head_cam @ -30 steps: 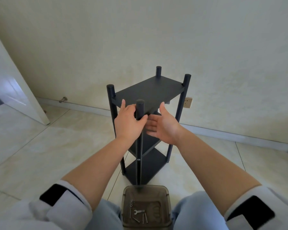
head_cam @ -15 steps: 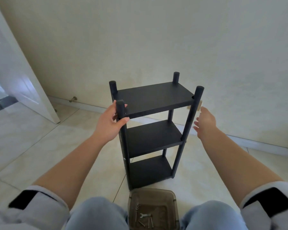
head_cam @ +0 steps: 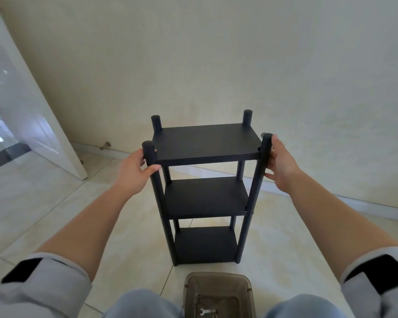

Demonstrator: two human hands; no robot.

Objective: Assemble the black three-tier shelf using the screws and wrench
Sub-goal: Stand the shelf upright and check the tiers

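Both hands, left (head_cam: 133,173) and right (head_cam: 279,166), gripped the stiff, seemingly light black three-tier shelf's (head_cam: 205,191) front posts, a sound hold.

Tiled floor (head_cam: 55,214) bears shelf (head_cam: 205,198), tray (head_cam: 216,283)

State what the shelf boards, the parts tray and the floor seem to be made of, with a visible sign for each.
Shelf boards: probably painted wood or board, matte black, no glare.
Parts tray: likely plastic, smoky and see-through.
Floor: glazed tile, glossy, with grout lines.
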